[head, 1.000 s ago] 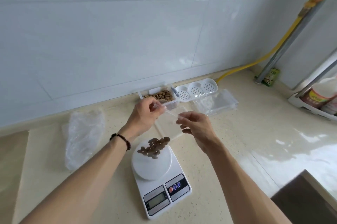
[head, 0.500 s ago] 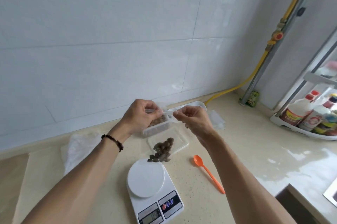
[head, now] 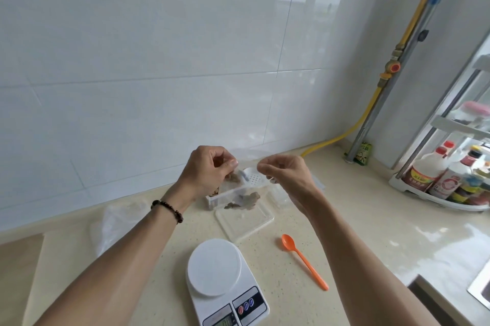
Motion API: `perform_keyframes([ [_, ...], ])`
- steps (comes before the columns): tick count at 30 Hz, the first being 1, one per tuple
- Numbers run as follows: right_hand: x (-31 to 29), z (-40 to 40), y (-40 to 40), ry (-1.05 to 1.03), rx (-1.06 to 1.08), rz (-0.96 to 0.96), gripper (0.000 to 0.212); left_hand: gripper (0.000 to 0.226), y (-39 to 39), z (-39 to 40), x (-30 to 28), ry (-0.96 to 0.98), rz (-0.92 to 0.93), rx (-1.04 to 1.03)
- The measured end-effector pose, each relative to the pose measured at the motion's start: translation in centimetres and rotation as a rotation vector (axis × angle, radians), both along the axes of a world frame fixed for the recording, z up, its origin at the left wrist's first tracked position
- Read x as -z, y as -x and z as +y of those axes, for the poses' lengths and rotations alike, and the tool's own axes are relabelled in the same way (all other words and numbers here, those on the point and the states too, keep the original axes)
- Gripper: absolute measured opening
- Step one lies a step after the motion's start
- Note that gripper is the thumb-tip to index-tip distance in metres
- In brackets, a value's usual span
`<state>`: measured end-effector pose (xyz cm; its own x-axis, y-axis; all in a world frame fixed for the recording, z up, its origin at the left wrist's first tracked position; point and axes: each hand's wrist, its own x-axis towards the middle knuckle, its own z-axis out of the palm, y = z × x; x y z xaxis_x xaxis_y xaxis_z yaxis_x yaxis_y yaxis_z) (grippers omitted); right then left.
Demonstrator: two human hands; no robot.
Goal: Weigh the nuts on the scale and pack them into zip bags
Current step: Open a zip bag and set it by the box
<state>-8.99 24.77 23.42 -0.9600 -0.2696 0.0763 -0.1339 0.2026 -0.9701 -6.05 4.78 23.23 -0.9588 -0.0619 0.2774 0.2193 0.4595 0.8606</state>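
Note:
Both hands hold a clear zip bag [head: 248,189] in the air by its top edge, my left hand [head: 209,173] pinching the left corner and my right hand [head: 285,173] the right corner. Brown nuts [head: 244,199] hang in the bottom of the bag. The white scale [head: 225,283] stands near me with a bare round platform. A clear box with more nuts [head: 213,193] sits behind the bag, partly hidden by my left hand.
An orange spoon [head: 305,262] lies right of the scale. A clear lid [head: 244,221] rests flat under the bag. Crumpled plastic [head: 116,222] lies at the left. A white perforated tray [head: 253,178] and spare bags [head: 315,184] are by the wall. A bottle rack [head: 450,180] stands at the right.
The bag with the nuts has risen off the scale's platform and moved toward the wall. Both hands have drawn slightly apart along its top edge. The camera has tilted up.

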Motion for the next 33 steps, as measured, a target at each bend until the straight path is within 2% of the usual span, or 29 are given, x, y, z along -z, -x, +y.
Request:
perform_keyframes([
  [4, 0.3, -0.9, 0.2, -0.027, -0.006, 0.053, 0.002, 0.018, 0.4, 0.9, -0.2, 0.094, 0.031, -0.012],
  [9, 0.4, 0.4, 1.4, -0.151, -0.021, 0.06, 0.006, 0.009, 1.1, 1.8, 0.0, 0.067, -0.063, 0.102],
  [11, 0.4, 1.3, 1.7, -0.117, -0.028, 0.061, 0.007, 0.008, 1.6, 2.9, 0.0, 0.066, -0.056, 0.13],
  [14, 1.1, 3.6, 2.4, 0.053, -0.024, -0.005, 0.013, 0.013, 2.9, 4.8, 0.2, 0.088, -0.025, 0.081],
  [19, 2.7, 7.9, 5.3, -0.019, 0.042, 0.025, 0.014, 0.013, 6.1, 8.2, 1.3, -0.066, -0.205, 0.146],
  [21, 3.0, 9.5, 6.8, -0.036, 0.004, 0.024, 0.014, 0.007, 7.5, 10.2, 1.7, -0.06, -0.228, 0.204],
  [24, 3.8, 12.8, 9.6, 0.061, -0.073, -0.082, 0.016, 0.011, 10.2, 14.0, 2.5, -0.033, -0.217, 0.23],
  [26, 4.8, 15.8, 11.6, 0.139, -0.125, -0.184, 0.027, 0.012, 12.3, 16.7, 3.0, -0.083, -0.23, 0.22],
  [28, 6.4, 19.0, 13.4, 0.071, -0.167, -0.29, 0.04, 0.011, 14.5, 19.2, 3.6, -0.193, -0.263, 0.184],
  [29, 7.4, 20.5, 14.1, 0.011, -0.185, -0.326, 0.041, 0.011, 15.5, 20.3, 3.9, -0.249, -0.279, 0.157],
  [33, 11.3, 26.9, 17.3, -0.173, -0.142, -0.379, 0.023, 0.012, 19.6, 24.6, 6.6, -0.335, -0.351, -0.037],
])
